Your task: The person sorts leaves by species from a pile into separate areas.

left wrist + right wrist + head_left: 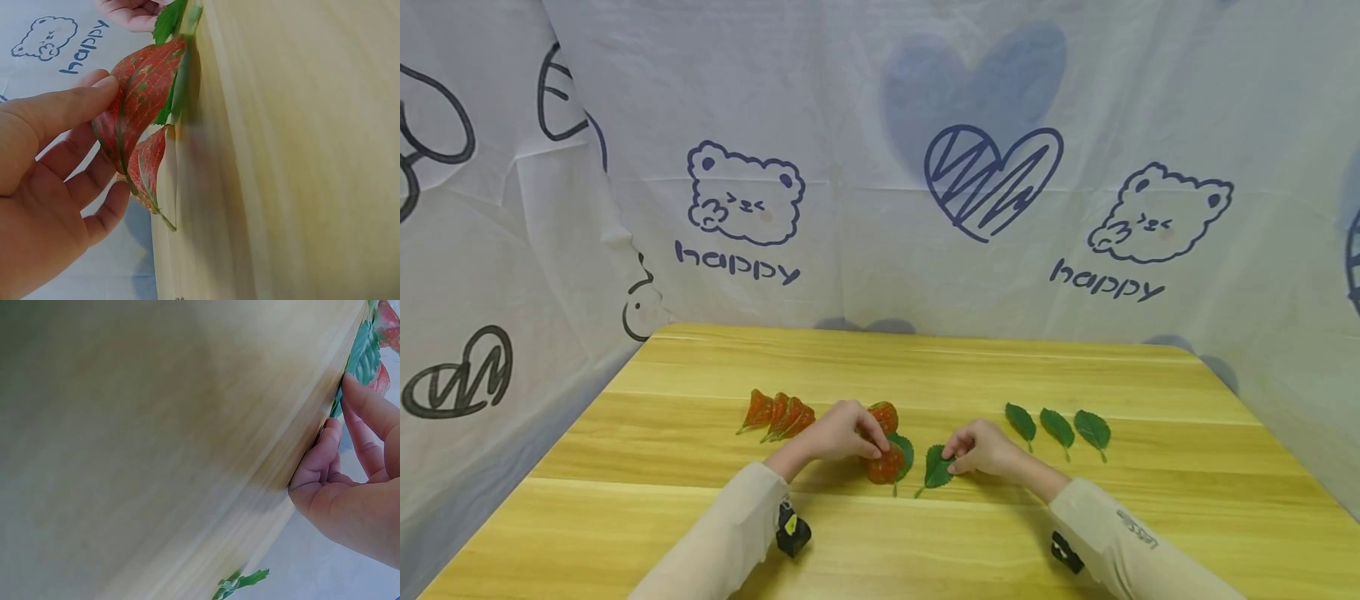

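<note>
- The left hand (838, 433) sits near the middle of the wooden table (700, 517); its thumb and fingers are curled onto a red leaf (885, 463), the thumb tip (103, 87) pressing the leaf's upper face in the left wrist view, where the leaf (140, 100) stands lifted off the wood on one edge.
- A second red leaf (883, 414) lies just behind that hand, partly hidden by the fingers; in the left wrist view it (149, 172) shows below the held one, its stem touching the table.
- A green leaf (903, 454) lies under the held red leaf, peeking out on its right side.
- The right hand (981, 448) rests just to the right, fingers bent down with the tips pinning another green leaf (937, 467) against the table; in the right wrist view the fingertips (359, 394) meet the leaf's edge (364, 356).
- The two hands are near each other but not touching.
- Further left, a fanned group of red leaves (777, 414) lies flat, overlapping one another.
- Further right, three green leaves (1057, 426) lie in a row, apart from each other, stems pointing toward the person.
- A white cloth (880, 167) printed with bears, hearts and the word "happy" hangs behind and to both sides of the table.
</note>
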